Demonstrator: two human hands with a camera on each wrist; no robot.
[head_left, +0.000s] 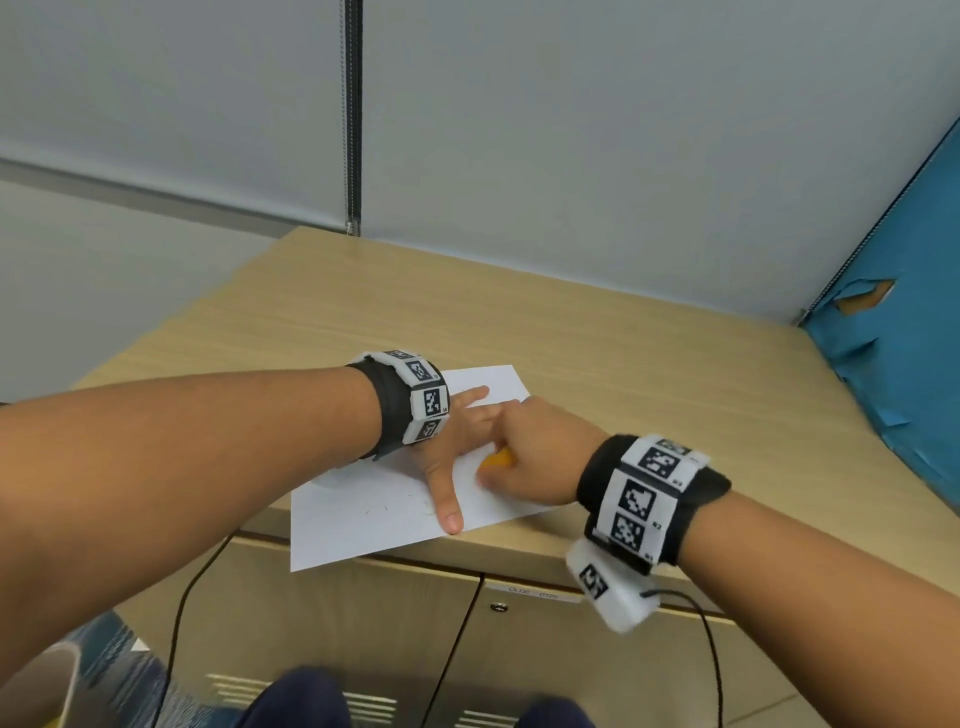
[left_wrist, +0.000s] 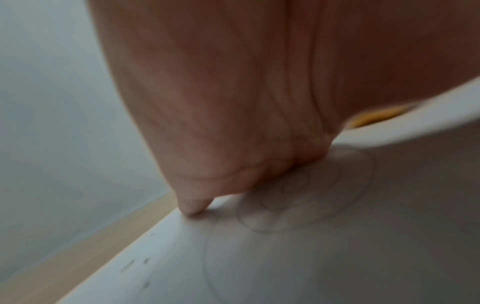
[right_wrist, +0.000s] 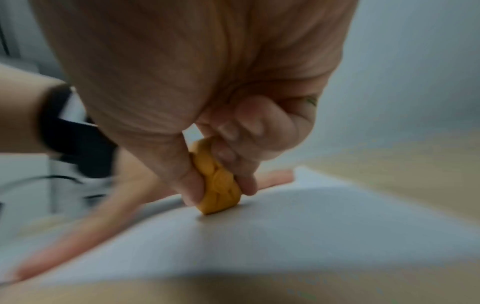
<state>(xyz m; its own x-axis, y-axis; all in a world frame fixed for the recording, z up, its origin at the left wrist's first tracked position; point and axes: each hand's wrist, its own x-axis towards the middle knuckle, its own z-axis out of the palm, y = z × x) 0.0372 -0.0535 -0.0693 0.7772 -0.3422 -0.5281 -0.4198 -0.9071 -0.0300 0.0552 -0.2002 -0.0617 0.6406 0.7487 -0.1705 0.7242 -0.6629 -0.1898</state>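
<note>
On the paper sheet (head_left: 384, 525), left hand (head_left: 457, 439) pressed flat, right hand (head_left: 540, 457) pinching a mostly hidden orange eraser (right_wrist: 221, 185), faint pencil circles (left_wrist: 298, 191) blurred, wooden surface (head_left: 623, 364) beneath

In the head view the right hand (head_left: 540, 457) covers all but a sliver of the yellow eraser (head_left: 496, 460) and hides the middle fingers of the left hand (head_left: 460, 434). The pencil marks (head_left: 400, 506) on the paper (head_left: 363, 540) are too faint to make out there. The left wrist view shows them only as blurred rings. The cabinet label (head_left: 535, 594) is illegible. Both forearms run off the frame edges.
</note>
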